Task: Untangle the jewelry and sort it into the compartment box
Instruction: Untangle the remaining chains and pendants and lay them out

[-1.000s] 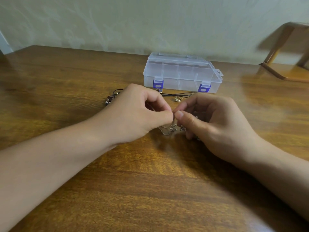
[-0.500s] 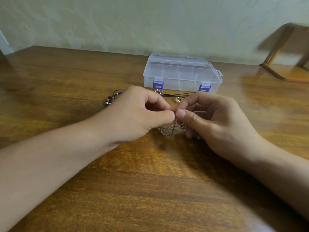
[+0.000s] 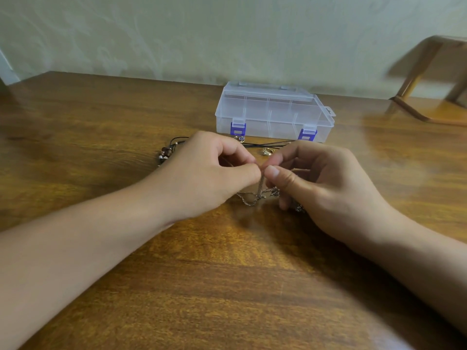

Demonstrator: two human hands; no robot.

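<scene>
So my forearms come in from the near edge of the surface (image 3: 227,286), one from each near corner, and meet around the middle. My left hand (image 3: 202,173) has thumb and forefinger pinched tight on the top of a silver chain (image 3: 260,186), and my right hand (image 3: 321,188) is pinching the same bit from the other side, thumb tip almost touching my left one. The other fingers on both hands are curled in. A short stretch of the chain hangs straight down from the pinch, and the rest of it lies in a loose tangle on the wood right below, partly tucked under my right fingers, so I can't really tell how much is knotted.

Just past my hands there's more of the pile: a black cord necklace (image 3: 267,143) runs across the surface, with its brown beads (image 3: 165,154) poking out beyond my left knuckles. A small gold ring-ish piece (image 3: 266,151) sits between my hands and the box, too small to make out properly.

Further back, toward the far edge, is the clear compartment box (image 3: 273,114), lid shut, two blue latches facing me. The dividers show through the plastic.

Off at the far right corner a wooden stand (image 3: 429,79) is partly in view, blurry.
</scene>
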